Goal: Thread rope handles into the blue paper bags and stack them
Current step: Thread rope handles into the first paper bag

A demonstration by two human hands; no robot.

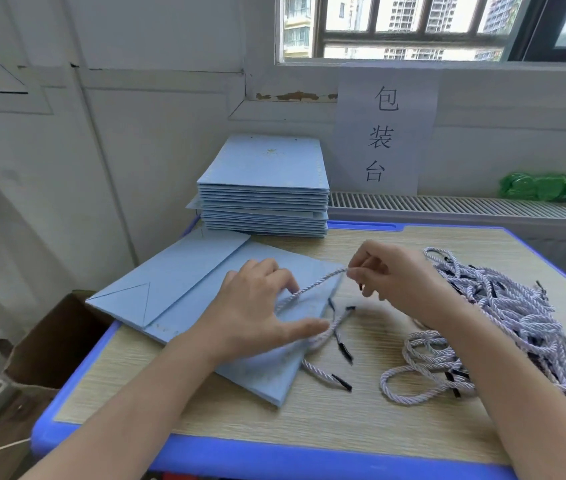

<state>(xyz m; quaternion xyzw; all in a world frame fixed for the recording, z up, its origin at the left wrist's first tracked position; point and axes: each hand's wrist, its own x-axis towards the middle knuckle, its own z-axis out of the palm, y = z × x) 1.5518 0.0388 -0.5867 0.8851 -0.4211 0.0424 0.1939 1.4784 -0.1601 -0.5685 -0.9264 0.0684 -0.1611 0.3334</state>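
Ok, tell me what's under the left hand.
The left hand presses on a flat blue paper bag lying on the table. A white rope runs from under its fingers to the right hand. The bag's handle holes are covered.

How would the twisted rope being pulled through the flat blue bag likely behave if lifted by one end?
Probably floppy: the rope sags between the right hand and the bag, and the spare ropes lie in loose coils. Likely light. Its dark tips look stiffer.
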